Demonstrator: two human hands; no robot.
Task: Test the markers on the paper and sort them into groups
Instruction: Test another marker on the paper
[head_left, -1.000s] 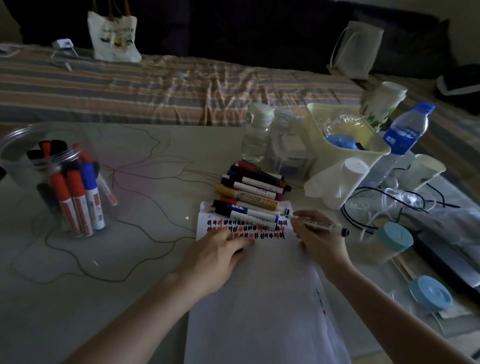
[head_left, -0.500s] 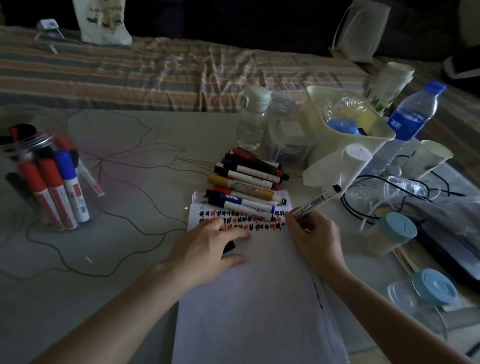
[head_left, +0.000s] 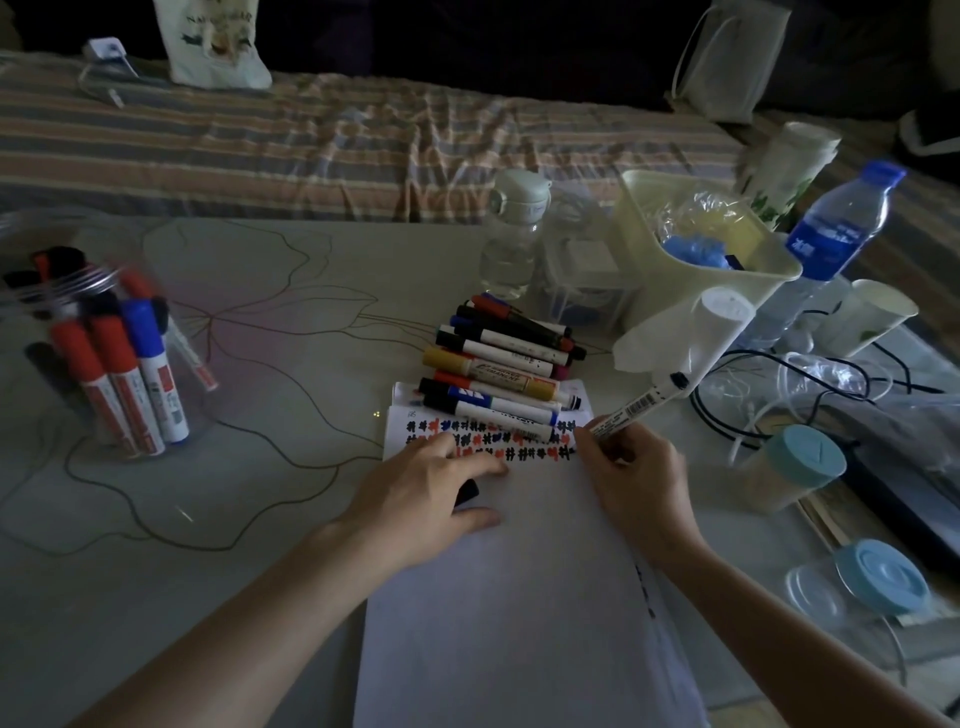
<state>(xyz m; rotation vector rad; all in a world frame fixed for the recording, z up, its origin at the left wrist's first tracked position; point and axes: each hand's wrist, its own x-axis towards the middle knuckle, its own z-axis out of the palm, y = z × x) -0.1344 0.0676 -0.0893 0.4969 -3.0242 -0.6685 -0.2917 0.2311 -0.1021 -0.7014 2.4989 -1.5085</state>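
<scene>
Pale desk (head_left: 291, 571) patterned with thin curving lines. At 9 o'clock, clear jar (head_left: 78, 332) of red, blue and black markers. Centre: white paper (head_left: 498, 623), marker pile (head_left: 504, 369) just past its far edge. At 12 o'clock, small clear bottle (head_left: 511, 234). From 1 to 4 o'clock: cream bin (head_left: 670, 270), water bottle (head_left: 826, 249), black cables (head_left: 727, 415), blue-lidded containers (head_left: 789, 467).

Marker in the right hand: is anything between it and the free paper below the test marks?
Nothing visible. The right hand holds the marker tip-down at the right end of the marks. The left hand rests flat on the paper, off to the left, over a small dark object.
</scene>
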